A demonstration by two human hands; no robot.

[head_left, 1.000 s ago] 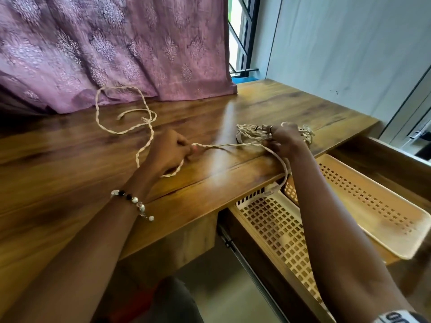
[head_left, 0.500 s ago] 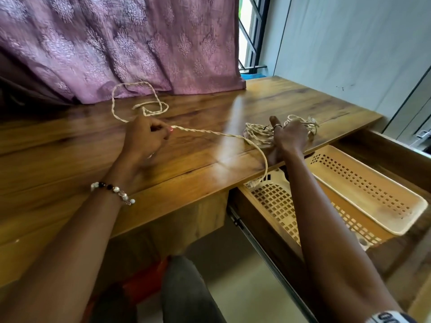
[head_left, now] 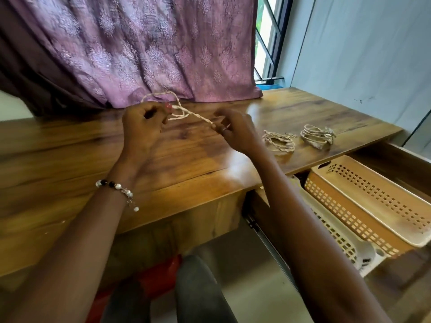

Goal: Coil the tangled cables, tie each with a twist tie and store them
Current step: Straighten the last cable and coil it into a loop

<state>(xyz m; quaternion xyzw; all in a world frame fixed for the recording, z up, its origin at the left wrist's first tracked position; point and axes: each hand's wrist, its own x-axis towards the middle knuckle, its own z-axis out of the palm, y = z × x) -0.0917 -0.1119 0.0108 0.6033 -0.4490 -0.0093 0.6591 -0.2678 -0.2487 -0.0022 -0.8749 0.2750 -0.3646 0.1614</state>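
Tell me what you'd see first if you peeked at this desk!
Two hands meet over the middle of the wooden desk: the left hand and the right hand pinch a pale twisted cable stretched between them. To the right lie two coiled cable bundles, side by side near the desk's edge. Below them, an open drawer holds an orange perforated basket, and a big purple patterned curtain hangs behind.

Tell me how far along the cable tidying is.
Partly done. Two coiled bundles lie on the table, though I cannot make out their ties. The left hand and right hand hold a loose twisted cable between them, not yet coiled. Nothing shows in the orange basket in the open drawer, so storing remains.
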